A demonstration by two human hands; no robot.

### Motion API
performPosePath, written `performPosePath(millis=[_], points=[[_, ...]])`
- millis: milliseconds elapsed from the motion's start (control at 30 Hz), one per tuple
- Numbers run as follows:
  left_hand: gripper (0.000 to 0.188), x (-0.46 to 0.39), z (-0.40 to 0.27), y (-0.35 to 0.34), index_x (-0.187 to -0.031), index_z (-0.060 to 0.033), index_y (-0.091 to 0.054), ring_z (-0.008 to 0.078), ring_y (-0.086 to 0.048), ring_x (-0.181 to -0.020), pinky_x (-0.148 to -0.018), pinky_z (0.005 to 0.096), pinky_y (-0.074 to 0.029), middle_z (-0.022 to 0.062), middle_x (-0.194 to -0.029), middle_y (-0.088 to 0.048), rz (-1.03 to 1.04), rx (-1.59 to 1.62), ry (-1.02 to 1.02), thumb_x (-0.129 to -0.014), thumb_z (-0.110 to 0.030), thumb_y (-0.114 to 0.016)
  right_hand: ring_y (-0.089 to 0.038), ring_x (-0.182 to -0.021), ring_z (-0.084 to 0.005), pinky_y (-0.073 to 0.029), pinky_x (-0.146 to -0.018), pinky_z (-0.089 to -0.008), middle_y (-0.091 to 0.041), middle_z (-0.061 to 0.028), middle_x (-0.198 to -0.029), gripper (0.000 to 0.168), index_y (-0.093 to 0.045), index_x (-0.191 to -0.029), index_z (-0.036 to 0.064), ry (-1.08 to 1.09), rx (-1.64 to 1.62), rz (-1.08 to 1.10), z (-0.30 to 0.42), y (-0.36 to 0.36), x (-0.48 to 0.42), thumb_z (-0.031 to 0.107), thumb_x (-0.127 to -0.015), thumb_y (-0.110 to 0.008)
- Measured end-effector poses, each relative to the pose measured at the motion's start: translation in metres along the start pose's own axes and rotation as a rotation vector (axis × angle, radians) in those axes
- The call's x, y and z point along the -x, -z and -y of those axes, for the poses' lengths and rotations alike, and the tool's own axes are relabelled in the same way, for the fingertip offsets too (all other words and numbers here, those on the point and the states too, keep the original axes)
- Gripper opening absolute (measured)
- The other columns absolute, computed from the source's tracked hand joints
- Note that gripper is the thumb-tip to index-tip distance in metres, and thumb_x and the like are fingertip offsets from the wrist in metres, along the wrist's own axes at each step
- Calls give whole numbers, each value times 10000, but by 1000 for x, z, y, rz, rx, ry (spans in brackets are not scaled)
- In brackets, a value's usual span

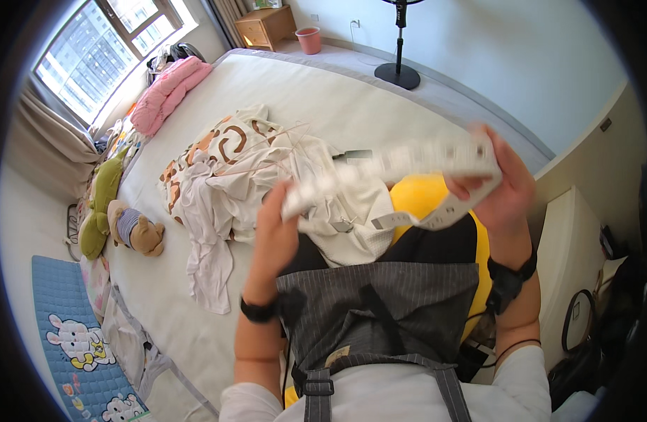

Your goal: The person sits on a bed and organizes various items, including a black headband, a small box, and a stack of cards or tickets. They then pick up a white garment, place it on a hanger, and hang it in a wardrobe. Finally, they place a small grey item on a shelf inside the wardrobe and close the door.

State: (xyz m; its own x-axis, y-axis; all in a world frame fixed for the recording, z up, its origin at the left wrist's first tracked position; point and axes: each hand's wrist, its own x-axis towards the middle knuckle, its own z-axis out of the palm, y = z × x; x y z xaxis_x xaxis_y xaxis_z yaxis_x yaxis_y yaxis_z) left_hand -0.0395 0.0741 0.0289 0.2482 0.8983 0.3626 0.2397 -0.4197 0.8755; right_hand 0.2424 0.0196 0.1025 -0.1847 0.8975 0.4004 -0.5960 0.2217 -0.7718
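A white strap with a row of holes or studs (397, 162), blurred by motion, spans between my hands over the bed's near edge. My left hand (277, 227) grips its left end. My right hand (505, 182) holds it at the right, where it bends back and a loose tail hangs toward my lap. Under and behind the strap lies a heap of clothes: a white textured garment (363, 237), a pale crumpled garment (210, 211) and a white cloth with brown patterns (231, 140). Thin wire hangers (254, 169) rest on the heap. A yellow object (418, 195) shows by my knees.
Plush toys (138, 232) and a green pillow (99, 205) lie along the left edge of the bed (328, 84). A folded pink quilt (170, 95) sits near the window. A fan (398, 74) and a pink bin (308, 41) stand beyond; a white cabinet (566, 248) is at right.
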Motion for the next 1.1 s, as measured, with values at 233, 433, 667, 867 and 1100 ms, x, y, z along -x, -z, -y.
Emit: performPosePath(millis=[233,433,667,867,1100], points=[[508,-93,-60,-60,-1159,-14,-434,180,-516,-991,-852,315,-407,92,-1049,-523,467,555,-95,-946,-429,-234,-420,-1043,-138,-334,-886,-249,-393,-66,-1188,167,-496,-1002,21,405,940,-35,-1,-32,-55,145,-916,-425],[547,-85,-40,-85,-1200,-63,-369,78,-477,-652,-518,191,-388,-7,-807,-483,800,803,-208,-877,-502,-415,-358,-1124,-172,-319,-927,-284,-378,-70,-1206,275,-433,-1094,36,340,1092,-39,-25,-18,-64,200,-884,-500],[201,-102,-82,-68,-928,-69,-466,29,-266,-464,-408,180,-225,-58,-596,-292,258,1019,-48,-913,-269,-457,-547,-856,-99,-424,-789,-252,-591,-42,-899,335,-473,-1104,19,-261,483,175,-92,-1,-24,259,-879,-537],[204,-147,-95,-2,-914,-26,-461,58,-287,-477,-428,201,-256,-29,-600,-317,-22,1040,-171,-907,-230,-474,-500,-586,-94,-443,-588,-240,-519,-25,-675,247,-470,-1044,9,-393,65,168,-102,7,-9,222,-924,-439],[721,-133,46,32,-1287,66,-242,293,-259,-1245,-1025,350,-177,210,-1313,-295,-460,-199,-53,-822,-381,-564,-482,-706,-91,-403,-644,-202,-524,-25,-793,178,-548,-941,40,-200,456,56,-60,-22,-23,206,-884,-519]])
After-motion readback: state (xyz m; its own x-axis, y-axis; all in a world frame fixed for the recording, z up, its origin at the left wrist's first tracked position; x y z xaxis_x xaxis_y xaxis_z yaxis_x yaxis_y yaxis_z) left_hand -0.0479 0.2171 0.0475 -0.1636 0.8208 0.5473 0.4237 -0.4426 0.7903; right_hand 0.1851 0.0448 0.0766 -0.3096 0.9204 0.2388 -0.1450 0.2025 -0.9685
